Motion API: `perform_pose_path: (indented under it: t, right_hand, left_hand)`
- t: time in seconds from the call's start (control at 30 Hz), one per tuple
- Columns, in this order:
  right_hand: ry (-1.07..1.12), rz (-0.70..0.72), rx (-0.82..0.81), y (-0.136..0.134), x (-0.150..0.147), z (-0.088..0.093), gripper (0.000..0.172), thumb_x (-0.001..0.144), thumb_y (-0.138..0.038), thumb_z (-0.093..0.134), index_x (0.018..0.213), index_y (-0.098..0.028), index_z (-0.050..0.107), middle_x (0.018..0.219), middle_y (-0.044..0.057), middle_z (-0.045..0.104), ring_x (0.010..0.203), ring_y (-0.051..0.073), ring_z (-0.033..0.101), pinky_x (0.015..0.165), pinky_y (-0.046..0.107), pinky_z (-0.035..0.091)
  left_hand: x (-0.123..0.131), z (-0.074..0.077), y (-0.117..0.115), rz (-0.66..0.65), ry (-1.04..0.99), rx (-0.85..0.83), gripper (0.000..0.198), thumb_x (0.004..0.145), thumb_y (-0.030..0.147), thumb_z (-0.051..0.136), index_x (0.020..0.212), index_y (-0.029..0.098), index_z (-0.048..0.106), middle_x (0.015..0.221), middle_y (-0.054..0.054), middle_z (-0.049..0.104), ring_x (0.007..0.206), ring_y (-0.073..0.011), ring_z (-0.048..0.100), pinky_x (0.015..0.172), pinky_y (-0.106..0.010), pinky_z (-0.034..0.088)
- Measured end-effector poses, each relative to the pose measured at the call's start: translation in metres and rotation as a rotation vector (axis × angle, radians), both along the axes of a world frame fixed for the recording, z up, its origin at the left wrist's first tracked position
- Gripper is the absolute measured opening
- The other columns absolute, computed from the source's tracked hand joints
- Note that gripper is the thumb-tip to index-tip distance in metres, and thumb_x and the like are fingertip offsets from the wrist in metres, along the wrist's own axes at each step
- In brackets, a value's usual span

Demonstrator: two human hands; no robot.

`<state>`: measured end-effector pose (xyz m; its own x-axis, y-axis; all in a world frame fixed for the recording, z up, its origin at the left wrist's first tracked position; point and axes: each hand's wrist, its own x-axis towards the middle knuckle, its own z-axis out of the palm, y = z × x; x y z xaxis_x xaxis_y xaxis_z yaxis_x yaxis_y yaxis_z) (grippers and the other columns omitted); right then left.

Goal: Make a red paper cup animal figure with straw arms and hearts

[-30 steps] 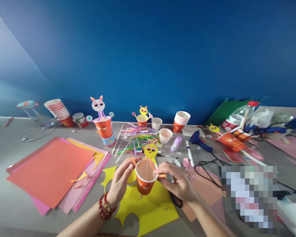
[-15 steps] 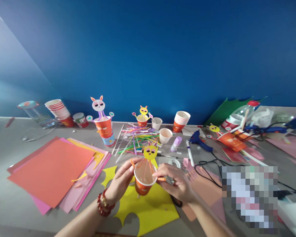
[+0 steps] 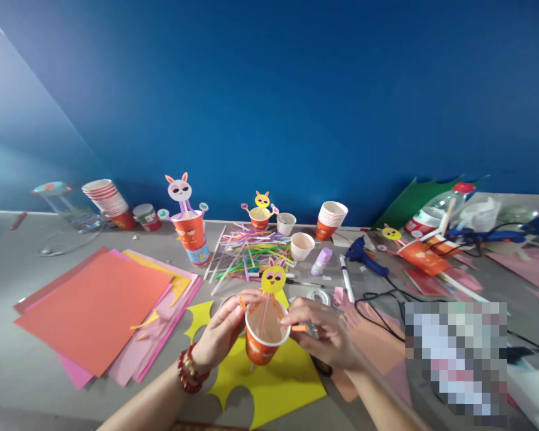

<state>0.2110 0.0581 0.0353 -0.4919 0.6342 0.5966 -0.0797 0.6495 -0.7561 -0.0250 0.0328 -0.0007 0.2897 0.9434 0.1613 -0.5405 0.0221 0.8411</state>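
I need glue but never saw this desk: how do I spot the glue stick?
Find the blue glue gun mid-table. Left of it lies a white marker, then the glue stick beside a small cup. It is the only lilac tube.

Cup (image 3: 261, 346) between left hand (image 3: 221, 333) and right hand (image 3: 327, 336), over a sheet (image 3: 281, 383); straws (image 3: 247, 250) behind, paper stack (image 3: 94, 311) left.

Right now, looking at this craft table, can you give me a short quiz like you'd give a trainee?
1. True or false: the left hand holds the cup.
2. The paper face above the cup is: A blue, B yellow, C green.
3. What does the right hand pinch at the rim?
Key: 1 true; 2 B; 3 an orange strip.
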Motion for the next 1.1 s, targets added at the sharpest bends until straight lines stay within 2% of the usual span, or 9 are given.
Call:
perform_pose_path:
  t: [0.2, 0.4, 0.7, 0.87, 1.0, 1.1]
  right_hand:
    - [-0.031, -0.019, 0.016, -0.001, 0.001, 0.002, 0.017, 0.092, -0.019, 0.064, 0.107, -0.023, 0.07, 0.085, 0.005, 0.07, 0.076, 0.018, 0.065, 0.069, 0.03, 0.051]
    - [-0.016, -0.014, 0.01, 0.0, 0.0, 0.001, 0.018, 0.092, -0.018, 0.064, 0.108, -0.024, 0.07, 0.084, 0.005, 0.069, 0.074, 0.018, 0.064, 0.067, 0.03, 0.05]
    - [-0.04, -0.031, 0.02, -0.001, 0.0, 0.001, 0.017, 0.093, -0.018, 0.063, 0.107, -0.023, 0.07, 0.081, 0.005, 0.068, 0.073, 0.018, 0.064, 0.067, 0.03, 0.051]
    - [-0.059, -0.032, 0.034, -0.001, 0.0, 0.0, 0.018, 0.092, -0.017, 0.062, 0.107, -0.023, 0.069, 0.081, 0.005, 0.069, 0.073, 0.018, 0.064, 0.067, 0.031, 0.051]
    - [-0.057, -0.039, 0.042, -0.001, -0.001, 0.002, 0.016, 0.094, -0.019, 0.061, 0.107, -0.023, 0.069, 0.081, 0.005, 0.069, 0.072, 0.018, 0.064, 0.066, 0.031, 0.051]
    - [-0.079, -0.043, 0.061, -0.002, -0.002, 0.003, 0.017, 0.093, -0.019, 0.061, 0.107, -0.023, 0.069, 0.082, 0.006, 0.07, 0.074, 0.019, 0.065, 0.067, 0.031, 0.051]
  left_hand:
    - [0.002, 0.0, 0.0, 0.012, -0.021, -0.102, 0.031, 0.094, 0.035, 0.063, 0.124, 0.028, 0.069, 0.133, -0.008, 0.065, 0.126, -0.0283, 0.058, 0.103, -0.036, 0.047]
    - [0.005, 0.007, 0.0, -0.001, -0.033, -0.039, 0.019, 0.096, 0.031, 0.06, 0.104, 0.021, 0.075, 0.13, -0.008, 0.062, 0.126, -0.0267, 0.056, 0.103, -0.033, 0.045]
    - [0.01, 0.013, 0.0, -0.002, -0.088, -0.148, 0.014, 0.093, 0.034, 0.066, 0.097, 0.024, 0.074, 0.12, -0.004, 0.067, 0.114, -0.0241, 0.063, 0.091, -0.029, 0.05]
    - [0.01, 0.01, -0.001, 0.009, -0.08, -0.158, 0.02, 0.092, 0.036, 0.067, 0.105, 0.023, 0.075, 0.128, -0.007, 0.066, 0.122, -0.0269, 0.059, 0.099, -0.033, 0.047]
    - [0.009, 0.008, -0.001, 0.039, -0.046, -0.143, 0.023, 0.091, 0.038, 0.067, 0.106, 0.022, 0.076, 0.128, -0.008, 0.067, 0.122, -0.0286, 0.059, 0.1, -0.035, 0.047]
    - [0.009, 0.005, -0.003, 0.04, -0.035, -0.139, 0.035, 0.094, 0.043, 0.061, 0.12, 0.022, 0.071, 0.128, -0.011, 0.067, 0.122, -0.0306, 0.06, 0.103, -0.04, 0.045]
